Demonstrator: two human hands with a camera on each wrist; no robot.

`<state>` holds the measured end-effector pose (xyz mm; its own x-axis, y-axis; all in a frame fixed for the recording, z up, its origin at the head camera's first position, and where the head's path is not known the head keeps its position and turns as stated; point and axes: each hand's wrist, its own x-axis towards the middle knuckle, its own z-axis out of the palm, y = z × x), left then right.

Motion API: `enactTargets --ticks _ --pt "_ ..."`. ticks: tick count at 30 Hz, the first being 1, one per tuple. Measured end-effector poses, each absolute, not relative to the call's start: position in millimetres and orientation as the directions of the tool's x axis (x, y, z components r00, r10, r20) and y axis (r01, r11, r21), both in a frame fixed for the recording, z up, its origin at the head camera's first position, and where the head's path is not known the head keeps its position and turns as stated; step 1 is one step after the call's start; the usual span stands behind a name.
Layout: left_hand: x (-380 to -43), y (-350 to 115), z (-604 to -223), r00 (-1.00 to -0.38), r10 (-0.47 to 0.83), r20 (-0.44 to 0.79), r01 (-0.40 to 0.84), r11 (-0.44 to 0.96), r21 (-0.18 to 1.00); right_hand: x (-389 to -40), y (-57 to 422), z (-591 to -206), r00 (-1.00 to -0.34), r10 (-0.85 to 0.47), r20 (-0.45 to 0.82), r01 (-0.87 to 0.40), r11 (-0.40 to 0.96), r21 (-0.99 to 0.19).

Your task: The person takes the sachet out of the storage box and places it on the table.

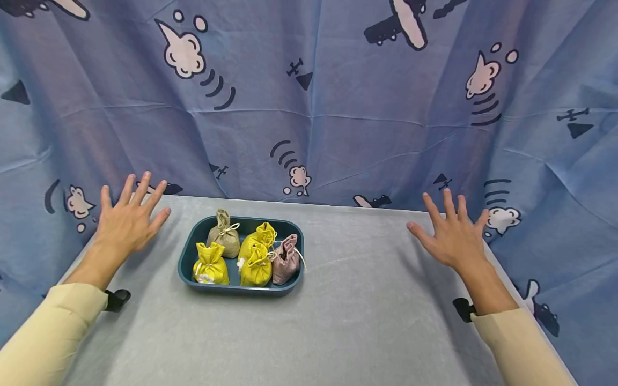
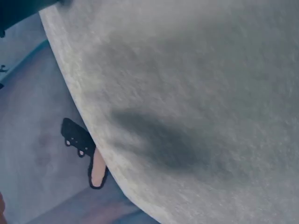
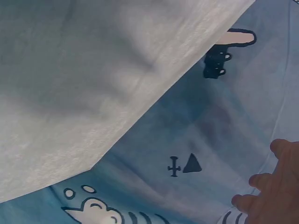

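Note:
Fingers spread and holding nothing, my left hand (image 1: 126, 221) hovers over the table's left side, left of a dark teal tray (image 1: 232, 290). My right hand (image 1: 455, 236) is spread in the same way over the right side, far from the tray; some of its fingers (image 3: 261, 182) show in the right wrist view. Inside the tray sit several small drawstring pouches: a beige pouch (image 1: 225, 241) at the back left, a yellow pouch (image 1: 211, 265) at the front left, two overlapping yellow pouches (image 1: 256, 268) in the middle, and a mauve pouch (image 1: 286, 261) at the right.
A light grey cloth covers the table (image 1: 357, 300). Behind it and along both sides hangs a blue printed curtain (image 1: 367, 139). A corner of the tray (image 2: 23, 11) shows at the top left of the left wrist view.

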<state>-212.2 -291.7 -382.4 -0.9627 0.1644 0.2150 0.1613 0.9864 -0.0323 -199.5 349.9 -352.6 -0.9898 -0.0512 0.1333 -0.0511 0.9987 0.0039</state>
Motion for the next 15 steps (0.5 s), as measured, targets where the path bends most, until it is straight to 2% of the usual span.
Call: enactTargets --ticks 5,15 --pt "-209 -286 -380 -0.946 0.247 0.21 0.253 0.968 -0.002 -197 341 -347 -0.988 -0.08 0.134 -0.082 0.997 -0.005" --pt "-196 -277 -384 -0.865 0.474 0.165 0.495 0.861 0.12 -186 310 -338 -0.968 -0.216 0.127 -0.216 0.976 0.012"
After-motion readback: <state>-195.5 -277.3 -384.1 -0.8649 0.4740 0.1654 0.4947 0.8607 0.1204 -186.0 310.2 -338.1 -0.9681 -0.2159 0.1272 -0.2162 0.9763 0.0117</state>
